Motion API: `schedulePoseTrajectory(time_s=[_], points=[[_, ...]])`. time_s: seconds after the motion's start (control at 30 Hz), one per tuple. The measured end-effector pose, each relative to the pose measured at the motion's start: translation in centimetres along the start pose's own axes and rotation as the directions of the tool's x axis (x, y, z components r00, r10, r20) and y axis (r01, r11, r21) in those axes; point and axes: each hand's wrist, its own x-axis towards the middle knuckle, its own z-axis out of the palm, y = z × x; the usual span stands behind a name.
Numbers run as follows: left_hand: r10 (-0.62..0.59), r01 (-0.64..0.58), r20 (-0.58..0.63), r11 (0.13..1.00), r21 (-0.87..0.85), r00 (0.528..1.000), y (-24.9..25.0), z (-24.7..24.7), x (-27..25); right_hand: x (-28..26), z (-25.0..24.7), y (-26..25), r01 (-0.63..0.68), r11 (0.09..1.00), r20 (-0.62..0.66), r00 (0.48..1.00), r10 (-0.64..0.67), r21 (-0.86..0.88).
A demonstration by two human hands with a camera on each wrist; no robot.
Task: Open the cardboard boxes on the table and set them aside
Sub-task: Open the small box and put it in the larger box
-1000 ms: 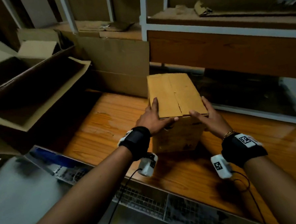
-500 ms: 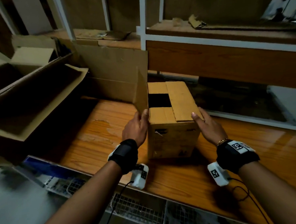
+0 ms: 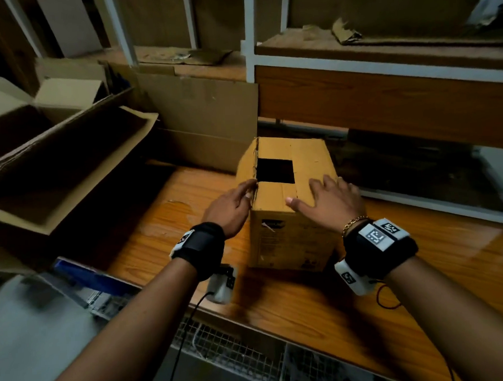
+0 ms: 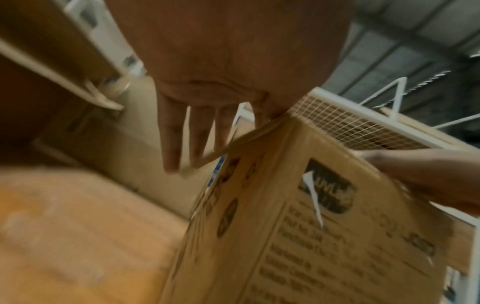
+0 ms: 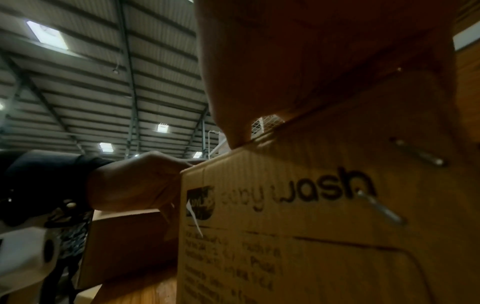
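Observation:
A brown cardboard box printed "easy wash" stands upright on the wooden table. Its left top flap hangs folded down along the left side, leaving a dark opening on top. My left hand presses that flap with straight fingers. The right top flap still lies flat over the box. My right hand rests on it with fingers spread, and the thumb sits at the front top edge. What is inside the box is too dark to tell.
Large opened cardboard boxes are stacked at the left. A flattened carton leans against the back behind the box. A white-framed shelf unit runs along the back right. Wire mesh lies below the table's near edge.
The left flap went from closed, to lifted upright, to folded down along the box's left side under my left hand. My right hand moved from the right edge onto the right flap.

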Motion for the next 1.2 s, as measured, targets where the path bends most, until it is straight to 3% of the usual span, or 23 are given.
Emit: schedulePoseTrajectory(time_s=[0.13, 0.3, 0.4, 0.5, 0.6, 0.67, 0.73, 0.77, 0.83, 0.9, 0.97, 1.07, 1.2], points=[[-0.077, 0.077, 0.005, 0.995, 0.067, 0.997, 1.3, 0.4, 0.3, 0.3, -0.1, -0.9, -0.007, 1.000, 0.035, 0.999, 0.008, -0.010], [-0.060, 0.050, 0.079, 0.991, 0.120, 0.995, 3.0, 1.4, 1.5, 0.4, -0.8, -1.4, 0.054, 0.997, 0.047, 0.998, -0.052, -0.053], [-0.055, 0.046, 0.060, 0.989, 0.142, 0.997, 2.9, 1.5, 1.4, 0.1, -2.7, -0.9, 0.114, 0.993, -0.059, 0.992, -0.113, 0.008], [-0.064, 0.052, 0.076, 0.988, 0.144, 0.995, 2.5, 1.2, 1.3, 0.1, -5.8, 0.2, 0.100, 0.988, -0.235, 0.969, -0.070, 0.115], [-0.068, 0.060, 0.069, 0.991, 0.118, 0.995, 1.9, 1.3, 1.2, 0.3, -7.3, 3.2, 0.024, 0.999, -0.311, 0.950, -0.014, 0.028], [-0.074, 0.068, 0.060, 0.993, 0.100, 0.995, 1.7, 1.5, 1.3, 0.2, -6.5, 5.6, -0.045, 0.996, -0.262, 0.965, 0.024, -0.074], [-0.062, 0.058, 0.045, 0.995, 0.083, 0.997, 1.6, 2.0, 1.6, 0.0, -4.1, 6.8, -0.101, 0.995, -0.112, 0.989, 0.101, 0.004], [-0.054, 0.051, 0.037, 0.996, 0.070, 0.998, 1.6, 2.3, 1.6, -0.4, -2.6, 6.7, -0.124, 0.978, 0.023, 0.992, 0.122, 0.168], [-0.050, 0.049, 0.023, 0.998, 0.043, 0.998, 1.6, 2.6, 1.9, -1.6, 0.3, 5.3, -0.199, 0.794, 0.229, 0.970, 0.077, 0.574], [-0.052, 0.052, 0.032, 0.998, 0.020, 0.998, 1.6, 2.6, 1.8, -1.5, 2.3, 4.6, -0.217, 0.692, 0.218, 0.972, 0.088, 0.689], [-0.052, 0.051, 0.046, 0.998, 0.021, 0.998, 1.6, 2.4, 1.8, -0.4, 1.7, 4.5, -0.188, 0.775, 0.208, 0.975, 0.075, 0.603], [-0.058, 0.056, 0.079, 0.998, 0.022, 0.995, 1.9, 2.1, 1.5, 1.4, -0.5, 4.4, -0.056, 0.957, 0.185, 0.983, 0.002, 0.284], [-0.049, 0.073, 0.139, 0.983, -0.170, 0.989, 2.3, 1.1, 1.5, 2.8, -1.8, 3.1, -0.009, 0.998, 0.284, 0.959, -0.010, 0.065]])
